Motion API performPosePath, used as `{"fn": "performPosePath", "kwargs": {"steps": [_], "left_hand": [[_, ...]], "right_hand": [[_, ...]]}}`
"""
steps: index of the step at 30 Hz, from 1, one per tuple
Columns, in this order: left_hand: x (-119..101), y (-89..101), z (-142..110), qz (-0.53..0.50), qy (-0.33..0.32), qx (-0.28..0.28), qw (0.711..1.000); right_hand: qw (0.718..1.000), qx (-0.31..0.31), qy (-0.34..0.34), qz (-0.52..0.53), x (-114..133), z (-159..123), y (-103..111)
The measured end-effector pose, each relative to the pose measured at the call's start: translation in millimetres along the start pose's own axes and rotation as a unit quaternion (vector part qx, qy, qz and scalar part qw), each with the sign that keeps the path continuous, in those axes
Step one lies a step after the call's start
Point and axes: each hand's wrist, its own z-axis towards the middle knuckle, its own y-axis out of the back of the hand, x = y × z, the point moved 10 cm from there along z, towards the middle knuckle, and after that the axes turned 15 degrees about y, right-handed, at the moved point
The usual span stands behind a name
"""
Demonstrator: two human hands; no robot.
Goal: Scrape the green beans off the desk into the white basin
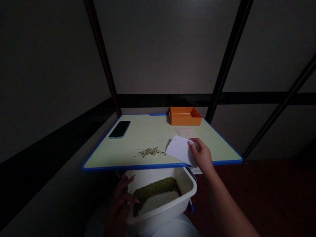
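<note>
My right hand [201,155] pinches a white card [180,149] between thumb and fingers. The card lies low and tilted over the table's front right, its left corner beside a scatter of small greenish-brown grains [151,152]. Below the table edge, a white plastic tub [164,210] rests on my lap, with a heap of green grains [156,189] along its far and left sides. My left hand [121,198] grips the tub's left wall, fingers over the rim; its palm is in shadow.
The pale table [145,133] has a blue edge. On it lie a phone [120,129] at back left, an orange open box [185,121] at back right, and a clear plastic bag [185,132] before the box. Dark panelled walls [166,42] stand behind and at left.
</note>
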Motion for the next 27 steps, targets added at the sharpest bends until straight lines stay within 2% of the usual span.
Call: {"fn": "performPosePath", "kwargs": {"steps": [13,18,27], "left_hand": [[8.0,0.3,0.2,0.010,0.006,-0.004,1.000],[4.5,0.4,0.6,0.003,0.005,-0.003,1.000],[4.5,-0.9,-1.0,0.009,0.003,-0.001,1.000]], "right_hand": [[0.999,0.011,0.008,-0.044,2.6,7.6,-3.5],[0.999,0.036,0.014,-0.033,0.7,13.4,-9.0],[0.999,0.033,0.009,-0.001,-2.5,10.9,-7.2]]}}
